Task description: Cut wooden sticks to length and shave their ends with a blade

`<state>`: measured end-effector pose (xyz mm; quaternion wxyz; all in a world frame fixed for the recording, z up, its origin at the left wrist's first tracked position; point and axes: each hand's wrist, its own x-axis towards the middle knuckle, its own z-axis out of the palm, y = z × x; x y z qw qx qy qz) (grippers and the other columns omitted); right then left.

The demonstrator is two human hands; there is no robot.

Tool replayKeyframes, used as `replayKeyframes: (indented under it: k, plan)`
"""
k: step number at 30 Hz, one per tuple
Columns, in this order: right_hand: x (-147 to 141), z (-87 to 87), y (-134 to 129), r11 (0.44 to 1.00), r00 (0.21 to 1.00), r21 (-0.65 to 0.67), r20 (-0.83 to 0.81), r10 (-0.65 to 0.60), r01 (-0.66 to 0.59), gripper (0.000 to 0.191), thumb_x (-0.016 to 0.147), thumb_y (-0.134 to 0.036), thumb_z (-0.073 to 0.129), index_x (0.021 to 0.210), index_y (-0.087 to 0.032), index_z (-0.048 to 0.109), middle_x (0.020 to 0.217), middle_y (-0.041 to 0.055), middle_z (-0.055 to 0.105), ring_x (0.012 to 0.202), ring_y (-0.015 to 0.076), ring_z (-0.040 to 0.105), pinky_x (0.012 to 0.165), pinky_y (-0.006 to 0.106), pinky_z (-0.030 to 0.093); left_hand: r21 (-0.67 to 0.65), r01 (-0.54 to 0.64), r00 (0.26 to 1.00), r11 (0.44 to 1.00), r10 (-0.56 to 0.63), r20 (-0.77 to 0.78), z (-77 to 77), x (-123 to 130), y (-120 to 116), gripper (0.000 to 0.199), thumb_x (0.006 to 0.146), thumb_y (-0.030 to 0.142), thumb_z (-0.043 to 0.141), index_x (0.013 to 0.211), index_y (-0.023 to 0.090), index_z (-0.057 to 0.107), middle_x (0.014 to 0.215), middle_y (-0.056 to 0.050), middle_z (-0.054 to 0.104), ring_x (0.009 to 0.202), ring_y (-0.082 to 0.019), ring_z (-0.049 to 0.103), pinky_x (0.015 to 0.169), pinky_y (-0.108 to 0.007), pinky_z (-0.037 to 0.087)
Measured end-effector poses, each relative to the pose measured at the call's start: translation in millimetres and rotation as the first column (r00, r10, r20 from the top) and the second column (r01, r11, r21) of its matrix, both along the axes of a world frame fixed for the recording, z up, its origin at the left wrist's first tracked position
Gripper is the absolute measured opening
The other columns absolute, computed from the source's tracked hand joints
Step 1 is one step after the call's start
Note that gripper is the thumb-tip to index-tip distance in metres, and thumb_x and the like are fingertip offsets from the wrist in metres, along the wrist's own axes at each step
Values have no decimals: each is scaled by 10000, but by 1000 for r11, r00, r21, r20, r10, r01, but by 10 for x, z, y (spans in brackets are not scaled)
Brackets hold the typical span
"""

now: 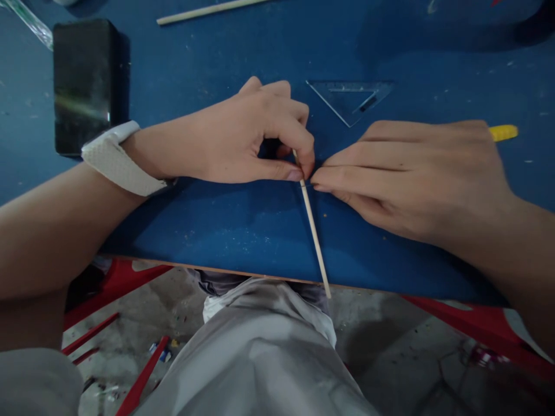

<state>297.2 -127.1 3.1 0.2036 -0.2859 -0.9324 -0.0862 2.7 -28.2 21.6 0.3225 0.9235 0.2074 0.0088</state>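
Note:
A thin wooden stick [315, 237] slants down across the blue table's front edge, its lower end past the edge. My left hand [264, 133] pinches its upper part between thumb and forefinger. Just right of that pinch, my right hand [416, 173] has its fingertips pressed together beside the stick; a thin line shows between the fingertips and the stick, too fine to identify. The yellow end of an object [503, 133] sticks out behind my right hand, the rest hidden. Above both hands a clear triangular ruler [338, 103] lies flat.
On the blue table [208, 222], a black box-like object [82, 86] lies at the left, near my watch strap. Another wooden stick [208, 11] lies at the top. Clear plastic [32, 23] shows at the upper left. Red chair parts [145, 375] stand below the table edge.

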Motion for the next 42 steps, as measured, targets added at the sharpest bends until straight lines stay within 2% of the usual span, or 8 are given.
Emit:
replayKeyframes:
  k: [4,9,18,22,26,31,37,42]
  plan:
    - [68,0,-20,997,1000,-76,-8,-2,1,268,1341,-230,683,1263,-304,929,1205,-118,943,965,140,814,629,364,438,-43,19,999,999,-18,26,-10,-11,34,448,1260,640,701,1134,312,980,1097,-61,795,1336,-337,658,1392,-597,362]
    - [98,27,-22,980,998,-192,27,-57,61,308,1349,-262,672,1254,-365,947,1220,-125,951,1042,160,868,700,374,466,-11,42,999,999,-42,27,-37,-7,52,467,1273,646,669,1157,327,988,1103,-74,813,1343,-346,658,1368,-567,382]
    - [105,9,-7,997,999,-80,-41,18,-21,142,1282,-189,785,1269,-283,890,1124,-87,958,931,171,846,616,384,460,-61,15,1000,998,-14,26,-25,25,62,375,1224,612,769,1133,322,989,1021,-51,789,1298,-338,681,1416,-611,364]
    - [87,-15,7,998,997,-50,-69,45,-48,140,1266,-151,794,1258,-257,886,1158,-74,964,946,168,841,641,365,483,-78,20,998,997,-24,-55,43,106,126,397,1198,612,748,1115,311,994,961,-19,759,1132,-275,676,1463,-661,299]
    - [77,-19,17,998,996,-46,-81,34,-38,160,1275,-163,781,1249,-270,896,1176,-91,964,931,156,828,650,351,483,-125,45,998,991,-50,-35,76,134,156,419,1156,639,731,1074,339,1012,926,-10,747,994,-243,651,1451,-709,285]
    - [111,-18,-2,996,1000,-93,-20,-13,12,236,1303,-218,742,1264,-349,934,1208,-99,968,960,177,861,682,364,508,-67,57,998,996,-56,18,-9,75,129,416,1197,613,710,1133,334,1012,980,-43,793,1152,-295,670,1377,-633,336]
    - [179,-26,-44,993,999,-119,-38,-20,15,230,1282,-217,775,1411,-337,922,1271,-93,964,1016,190,834,732,383,543,-38,72,995,997,-70,71,-95,54,123,427,1225,637,687,1165,363,1009,1016,-40,796,1121,-283,661,1268,-560,351]
    - [182,-18,-34,994,999,-109,-36,23,-27,203,1274,-196,785,1411,-302,892,1308,-74,965,1040,191,831,722,380,554,-16,58,998,998,-58,39,-75,37,103,452,1244,666,677,1172,364,1005,1022,-37,808,1201,-294,677,1323,-546,368]
